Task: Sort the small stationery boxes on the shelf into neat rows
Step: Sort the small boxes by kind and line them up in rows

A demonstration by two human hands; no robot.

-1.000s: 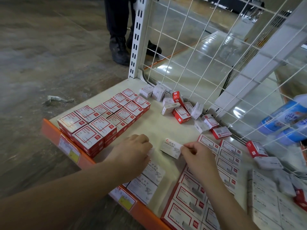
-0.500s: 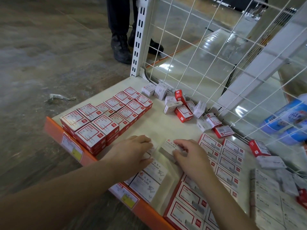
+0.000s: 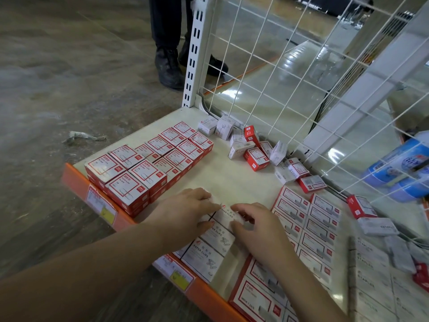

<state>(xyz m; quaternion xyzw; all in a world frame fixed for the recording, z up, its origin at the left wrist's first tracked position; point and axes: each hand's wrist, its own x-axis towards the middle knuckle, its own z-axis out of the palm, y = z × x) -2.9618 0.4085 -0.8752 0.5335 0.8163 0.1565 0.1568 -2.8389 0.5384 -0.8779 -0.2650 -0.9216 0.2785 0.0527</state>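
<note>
White paper-clip box, printed "PAPER CLIPS", lies flat on the cream shelf at the far end of a short row of like white boxes that runs back from the orange front lip. The right hand grips this box, with its thumb against the near right edge and its fingers curled over the far right corner. The left hand rests palm-down on the left part of the same row, fingertips touching the box's left edge; whether its fingers grasp anything cannot be told. To the left, red-and-white boxes stand in two tidy rows, stacked two high at the front. To the right, flat red-bordered boxes lie in two neat columns, with larger ones nearest the front lip. At the back of the shelf, against the white wire grid, loose boxes lie tumbled at varied angles, some red, some white. Further loose boxes lie along the grid at the right, next to pale boxes marked "STAPLES". Blue-and-white packages show behind the grid at far right. Price labels are fixed to the orange lip. A white slotted upright rises at the shelf's back corner, and another person's dark shoes stand on the grey floor beyond it, where a scrap of crumpled paper also lies.
</note>
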